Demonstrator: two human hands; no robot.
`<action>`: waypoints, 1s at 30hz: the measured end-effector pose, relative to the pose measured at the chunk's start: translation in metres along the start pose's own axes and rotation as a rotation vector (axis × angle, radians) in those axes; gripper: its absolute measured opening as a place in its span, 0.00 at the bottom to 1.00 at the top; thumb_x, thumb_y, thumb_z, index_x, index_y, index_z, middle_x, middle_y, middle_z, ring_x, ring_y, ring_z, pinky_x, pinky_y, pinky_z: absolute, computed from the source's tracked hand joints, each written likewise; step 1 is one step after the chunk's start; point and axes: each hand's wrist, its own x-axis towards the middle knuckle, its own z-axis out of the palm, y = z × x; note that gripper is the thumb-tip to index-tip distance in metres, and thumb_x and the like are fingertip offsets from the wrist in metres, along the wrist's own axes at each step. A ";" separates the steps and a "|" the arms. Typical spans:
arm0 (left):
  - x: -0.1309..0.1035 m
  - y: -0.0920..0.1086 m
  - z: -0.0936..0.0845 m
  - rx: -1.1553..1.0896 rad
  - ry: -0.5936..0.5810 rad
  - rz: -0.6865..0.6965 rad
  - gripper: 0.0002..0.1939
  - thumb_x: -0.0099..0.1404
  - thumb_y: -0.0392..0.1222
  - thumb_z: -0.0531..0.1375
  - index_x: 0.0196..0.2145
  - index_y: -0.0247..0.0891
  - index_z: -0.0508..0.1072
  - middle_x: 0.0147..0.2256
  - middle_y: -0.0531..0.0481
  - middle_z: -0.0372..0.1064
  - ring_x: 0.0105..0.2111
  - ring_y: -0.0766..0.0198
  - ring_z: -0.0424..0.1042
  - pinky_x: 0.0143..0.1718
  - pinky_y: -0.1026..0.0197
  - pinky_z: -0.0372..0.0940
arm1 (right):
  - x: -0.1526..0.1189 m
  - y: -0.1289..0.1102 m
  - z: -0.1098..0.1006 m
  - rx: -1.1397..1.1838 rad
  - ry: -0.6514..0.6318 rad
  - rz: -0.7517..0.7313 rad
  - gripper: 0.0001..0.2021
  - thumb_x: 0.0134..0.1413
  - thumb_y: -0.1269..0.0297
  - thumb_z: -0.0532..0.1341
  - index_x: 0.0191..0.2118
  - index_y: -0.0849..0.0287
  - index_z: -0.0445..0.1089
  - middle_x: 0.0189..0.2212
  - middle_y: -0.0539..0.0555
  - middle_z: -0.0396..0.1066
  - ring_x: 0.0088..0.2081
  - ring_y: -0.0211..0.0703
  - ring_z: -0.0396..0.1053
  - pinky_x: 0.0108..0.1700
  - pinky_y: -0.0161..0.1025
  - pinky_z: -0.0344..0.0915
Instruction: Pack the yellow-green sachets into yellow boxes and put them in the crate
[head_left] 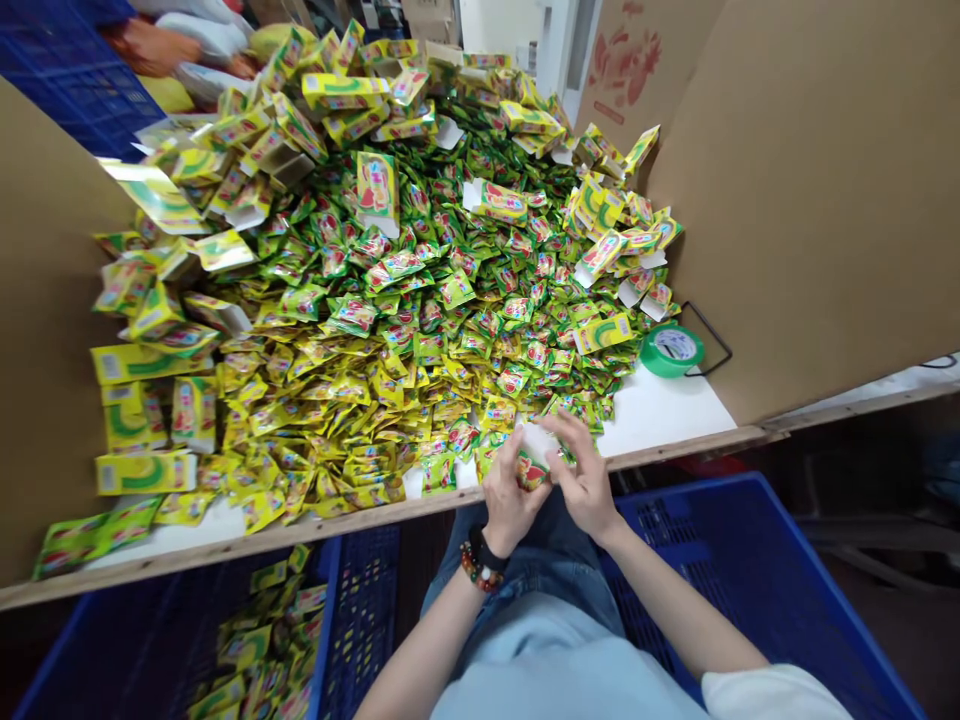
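Observation:
At the table's front edge, my left hand (pixel 510 500) grips a small printed candy box (pixel 531 470), fingers closed round its side. A white flap stands up at the box's upper end. My right hand (pixel 589 490) pinches the same box from the other side, thumb and fingers near the flap. What is inside the box is hidden. Just beyond my hands lie green candy sachets (pixel 439 472), with yellow sachets (pixel 330 440) to their left.
Yellow-green boxes (pixel 345 92) top the heap at the back. Green tape (pixel 673 350) sits at right beside a black wire loop (pixel 709 340). Cardboard walls (pixel 810 200) flank the table. Below are a blue crate (pixel 750 560) at right and another crate (pixel 112 640) at left holding packed boxes.

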 end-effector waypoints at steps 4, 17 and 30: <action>-0.002 -0.010 0.003 0.284 0.018 0.358 0.23 0.59 0.44 0.63 0.50 0.41 0.61 0.53 0.38 0.67 0.51 0.53 0.71 0.49 0.49 0.69 | 0.003 0.013 0.004 0.346 -0.109 0.282 0.26 0.55 0.54 0.62 0.60 0.51 0.65 0.54 0.56 0.72 0.58 0.52 0.66 0.59 0.51 0.63; 0.001 0.005 0.002 0.372 -0.070 0.250 0.34 0.63 0.39 0.56 0.63 0.39 0.48 0.54 0.37 0.66 0.52 0.51 0.71 0.49 0.50 0.70 | 0.002 0.013 0.012 0.147 -0.135 0.062 0.17 0.62 0.56 0.58 0.52 0.54 0.74 0.47 0.55 0.77 0.51 0.55 0.74 0.53 0.51 0.72; -0.022 0.019 -0.091 0.500 0.267 0.254 0.25 0.62 0.47 0.58 0.56 0.43 0.60 0.53 0.40 0.66 0.52 0.49 0.70 0.50 0.45 0.69 | -0.010 0.010 0.006 0.163 -0.457 -0.133 0.23 0.60 0.48 0.57 0.58 0.51 0.68 0.48 0.57 0.77 0.41 0.48 0.77 0.46 0.47 0.74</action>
